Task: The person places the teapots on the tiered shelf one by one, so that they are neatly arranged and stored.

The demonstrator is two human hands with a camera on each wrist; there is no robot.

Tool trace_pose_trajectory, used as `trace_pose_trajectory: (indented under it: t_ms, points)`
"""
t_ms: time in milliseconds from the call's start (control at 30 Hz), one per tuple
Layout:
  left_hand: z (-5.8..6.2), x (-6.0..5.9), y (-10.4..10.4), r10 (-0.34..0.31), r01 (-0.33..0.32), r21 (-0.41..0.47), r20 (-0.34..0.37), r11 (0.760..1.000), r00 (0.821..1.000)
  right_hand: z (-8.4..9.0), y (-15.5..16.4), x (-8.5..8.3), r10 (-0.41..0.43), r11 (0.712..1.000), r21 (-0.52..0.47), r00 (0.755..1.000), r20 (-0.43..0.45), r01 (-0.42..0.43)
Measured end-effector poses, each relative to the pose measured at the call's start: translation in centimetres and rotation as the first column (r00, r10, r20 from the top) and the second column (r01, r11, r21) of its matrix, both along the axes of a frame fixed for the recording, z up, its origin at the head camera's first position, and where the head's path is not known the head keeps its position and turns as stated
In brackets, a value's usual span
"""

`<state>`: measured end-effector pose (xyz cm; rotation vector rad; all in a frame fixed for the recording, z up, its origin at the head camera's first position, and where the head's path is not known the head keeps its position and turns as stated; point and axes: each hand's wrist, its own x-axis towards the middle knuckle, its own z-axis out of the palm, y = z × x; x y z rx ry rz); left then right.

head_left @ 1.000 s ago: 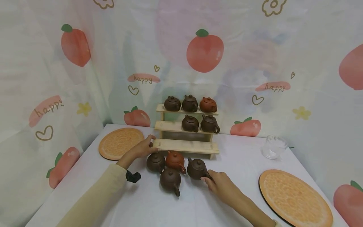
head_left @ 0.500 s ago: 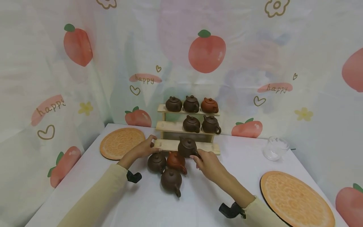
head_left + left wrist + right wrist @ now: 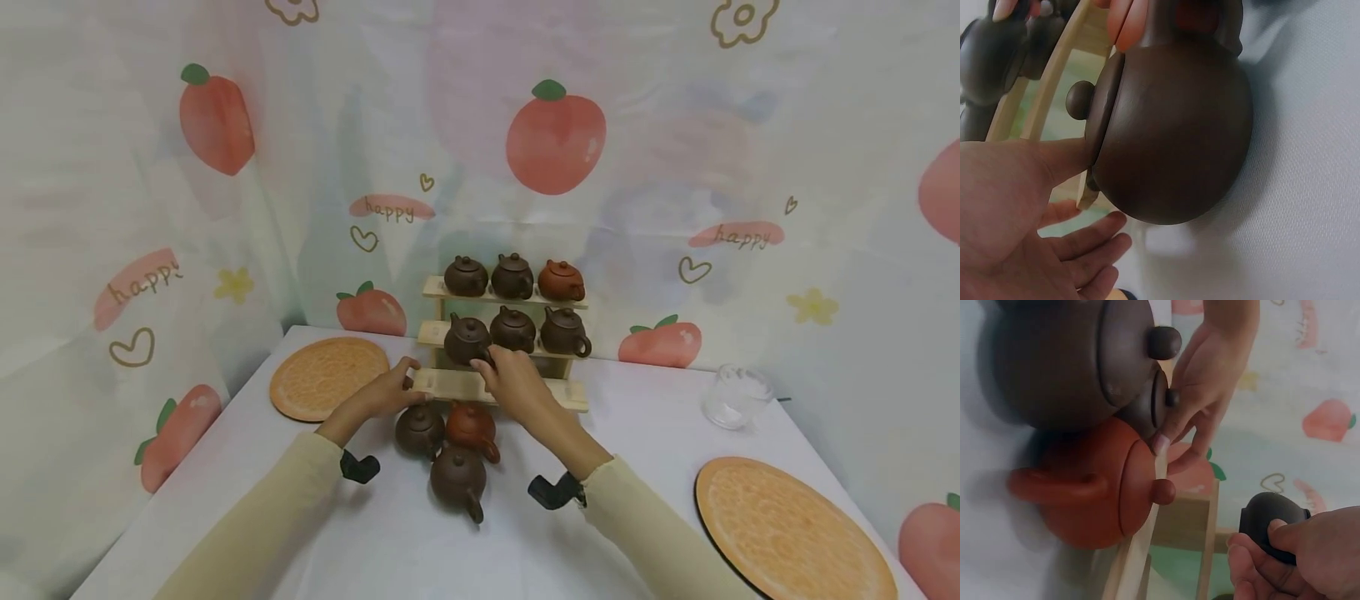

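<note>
My right hand pinches a dark brown teapot by its handle, at the left part of the middle tier of a three-step wooden shelf. The right wrist view shows the held teapot sideways, with the thumb on it. My left hand grips the left end of the shelf's lowest step between thumb and forefinger; its other fingers are loose in the left wrist view. Right below that step stand a dark teapot, a red-brown teapot and another dark teapot, close together on the table.
Two dark teapots stand on the middle tier, right of the held one. The top tier carries two dark teapots and a red-brown teapot. Round orange mats lie left and right. A glass jar stands back right.
My right hand has lifted the dark teapot from the table and carried it up and left to the middle tier. The left hand keeps its grip on the lowest step.
</note>
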<state>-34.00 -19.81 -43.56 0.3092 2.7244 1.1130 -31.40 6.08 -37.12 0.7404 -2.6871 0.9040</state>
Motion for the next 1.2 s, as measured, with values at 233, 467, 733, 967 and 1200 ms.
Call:
trace_pose_trajectory:
  t_ms: [233,467,733,967,1200]
  points:
    - [0.0,-0.1,0.0,0.004,-0.004,-0.016,-0.010,1.000,1.000,0.2,-1.7,-1.7,-0.047,0.999,-0.004,0.999,-0.003,0.047]
    - [0.2,0.1,0.0,-0.007,0.007,-0.001,-0.009,1.000,1.000,0.3,-3.0,-3.3,-0.113,0.992,0.056,0.993,0.016,0.112]
    - [0.3,0.2,-0.1,-0.006,0.006,0.005,-0.008,1.000,1.000,0.5,-3.7,-4.4,-0.132,0.988,0.083,0.991,0.025,0.129]
    - [0.3,0.2,0.0,0.006,-0.006,-0.002,-0.008,1.000,1.000,0.5,-4.0,-4.7,-0.154,0.984,0.105,0.986,0.064,0.146]
    - [0.1,0.0,0.0,-0.007,0.007,-0.009,-0.014,1.000,1.000,0.2,-4.1,-5.0,-0.177,0.980,0.101,0.983,0.046,0.171]
